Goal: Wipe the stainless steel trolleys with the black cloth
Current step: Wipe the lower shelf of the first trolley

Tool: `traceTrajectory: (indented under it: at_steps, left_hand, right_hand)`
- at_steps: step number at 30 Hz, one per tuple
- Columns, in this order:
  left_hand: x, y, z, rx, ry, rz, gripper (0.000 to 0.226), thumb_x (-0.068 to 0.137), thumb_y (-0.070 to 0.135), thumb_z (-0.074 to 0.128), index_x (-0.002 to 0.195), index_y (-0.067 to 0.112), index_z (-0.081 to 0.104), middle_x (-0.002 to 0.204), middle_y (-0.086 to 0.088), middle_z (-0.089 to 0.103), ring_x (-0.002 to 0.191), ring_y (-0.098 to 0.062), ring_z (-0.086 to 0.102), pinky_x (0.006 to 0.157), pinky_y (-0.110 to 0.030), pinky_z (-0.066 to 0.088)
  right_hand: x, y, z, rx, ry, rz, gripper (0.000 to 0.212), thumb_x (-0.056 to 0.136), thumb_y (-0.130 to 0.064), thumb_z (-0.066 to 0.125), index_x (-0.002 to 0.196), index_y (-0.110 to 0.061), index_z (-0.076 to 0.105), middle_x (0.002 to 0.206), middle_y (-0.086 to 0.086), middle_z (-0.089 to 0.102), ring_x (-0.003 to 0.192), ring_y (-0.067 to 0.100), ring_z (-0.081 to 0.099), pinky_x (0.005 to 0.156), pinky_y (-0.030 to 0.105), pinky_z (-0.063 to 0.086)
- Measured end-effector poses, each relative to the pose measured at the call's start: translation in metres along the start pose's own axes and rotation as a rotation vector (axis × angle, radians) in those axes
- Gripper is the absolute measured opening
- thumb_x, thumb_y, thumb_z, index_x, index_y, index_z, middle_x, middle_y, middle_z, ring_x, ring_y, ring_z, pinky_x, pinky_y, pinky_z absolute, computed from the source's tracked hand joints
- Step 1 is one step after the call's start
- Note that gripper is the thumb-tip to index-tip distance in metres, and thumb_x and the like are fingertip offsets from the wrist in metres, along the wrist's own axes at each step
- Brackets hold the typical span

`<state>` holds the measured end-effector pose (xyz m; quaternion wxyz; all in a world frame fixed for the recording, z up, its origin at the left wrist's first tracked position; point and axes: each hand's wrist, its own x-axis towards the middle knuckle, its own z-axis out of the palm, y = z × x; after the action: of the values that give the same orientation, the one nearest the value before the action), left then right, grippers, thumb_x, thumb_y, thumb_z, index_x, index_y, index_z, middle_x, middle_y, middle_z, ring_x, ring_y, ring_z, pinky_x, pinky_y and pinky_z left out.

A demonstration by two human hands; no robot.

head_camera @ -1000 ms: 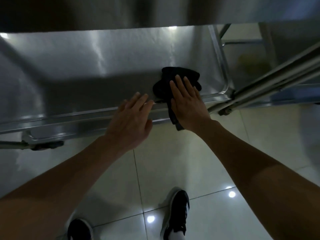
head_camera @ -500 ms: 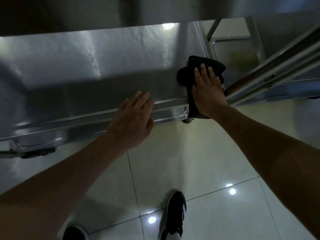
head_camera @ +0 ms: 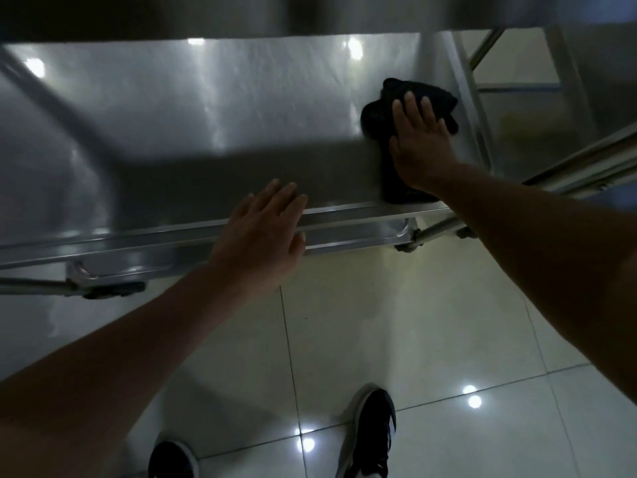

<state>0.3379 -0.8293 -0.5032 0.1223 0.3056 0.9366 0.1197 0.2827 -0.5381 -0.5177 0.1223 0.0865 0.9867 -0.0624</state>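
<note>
The stainless steel trolley's lower shelf (head_camera: 193, 132) fills the upper part of the view, below a darker upper shelf. A black cloth (head_camera: 375, 115) lies on the shelf near its right end, bunched, with a strip trailing back to the front rim. My right hand (head_camera: 418, 143) presses flat on the cloth with fingers straight. My left hand (head_camera: 262, 239) rests flat on the shelf's front rim (head_camera: 344, 215), fingers straight, holding nothing.
Steel tubes of a second trolley's frame (head_camera: 568, 167) slant in at the right, close to my right forearm. A castor (head_camera: 113, 291) sits under the shelf's left front. Glossy tiled floor (head_camera: 413, 322) lies below, with my two black shoes (head_camera: 370, 432) at the bottom.
My right hand has slid the cloth from the front rim to the right and then farther back onto the shelf. My left hand has stayed on the front rim.
</note>
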Motion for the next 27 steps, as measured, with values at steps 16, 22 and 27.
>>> traceTrajectory:
  at_steps: [16, 22, 27]
  left_hand:
    - [-0.089, -0.123, -0.031, 0.008, -0.002, -0.152, 0.056, 0.099, 0.035, 0.041, 0.151, 0.015, 0.032, 0.16, -0.007, 0.025, 0.15, -0.024, 0.016, 0.118, -0.049, 0.024]
    - [-0.136, -0.167, -0.039, 0.032, 0.022, -0.202, 0.055, 0.098, 0.035, 0.043, 0.149, 0.013, 0.035, 0.158, -0.009, 0.03, 0.148, -0.026, 0.021, 0.118, -0.045, 0.025]
    - [-0.177, -0.205, -0.045, 0.03, 0.027, -0.274, 0.057, 0.098, 0.034, 0.043, 0.15, 0.013, 0.033, 0.159, -0.009, 0.029, 0.149, -0.024, 0.02, 0.118, -0.047, 0.026]
  right_hand:
    - [-0.002, -0.191, 0.027, -0.029, 0.043, -0.275, 0.061, 0.107, -0.03, 0.029, 0.16, -0.015, 0.004, 0.168, 0.008, -0.006, 0.154, 0.029, -0.011, 0.124, 0.053, 0.001]
    - [-0.011, -0.281, 0.044, -0.101, 0.059, -0.417, 0.062, 0.106, -0.032, 0.03, 0.16, -0.017, 0.005, 0.168, 0.007, -0.003, 0.154, 0.029, -0.008, 0.124, 0.053, 0.004]
    - [-0.023, -0.355, 0.052, -0.14, 0.06, -0.53, 0.06, 0.107, -0.032, 0.028, 0.161, -0.018, 0.005, 0.168, 0.004, -0.004, 0.154, 0.026, -0.008, 0.124, 0.05, 0.002]
